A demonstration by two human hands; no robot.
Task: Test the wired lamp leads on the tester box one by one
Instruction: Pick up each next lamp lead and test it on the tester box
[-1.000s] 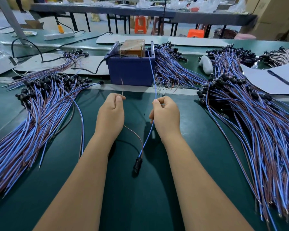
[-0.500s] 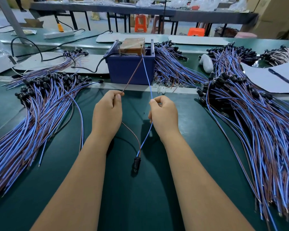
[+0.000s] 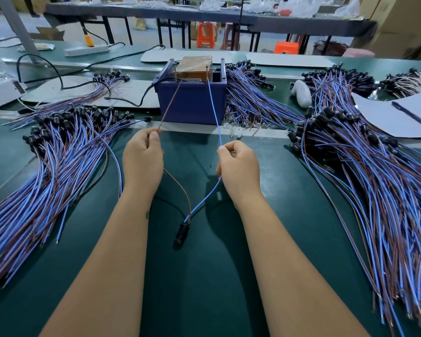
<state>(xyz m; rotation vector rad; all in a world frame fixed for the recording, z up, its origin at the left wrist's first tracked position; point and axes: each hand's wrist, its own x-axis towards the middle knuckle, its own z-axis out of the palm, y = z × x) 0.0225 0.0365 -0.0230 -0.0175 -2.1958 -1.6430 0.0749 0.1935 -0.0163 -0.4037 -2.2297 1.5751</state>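
The left hand [image 3: 142, 161] pinches the brown lead [image 3: 171, 100] between thumb and forefinger, the other fingers curled under. The right hand [image 3: 238, 166] pinches the blue lead [image 3: 214, 113] the same way. Above each pinch the wire runs up and away to the top of the tester box [image 3: 192, 100], the brown tip reaching the left side of the orange block [image 3: 195, 65] inside it, the blue tip the right side; whether the bare ends actually touch a contact is too small to tell. Below the two pinches both wires sag and meet at the black lamp socket [image 3: 182, 233], which lies on the green table [image 3: 204, 288] between the forearms. Out beyond the left hand spreads a heap of leads [image 3: 46, 166] with black sockets; beyond the right hand lies a larger heap [image 3: 374, 178]. Past that heap, a pen [image 3: 408, 113] rests on a white sheet [image 3: 387, 117].
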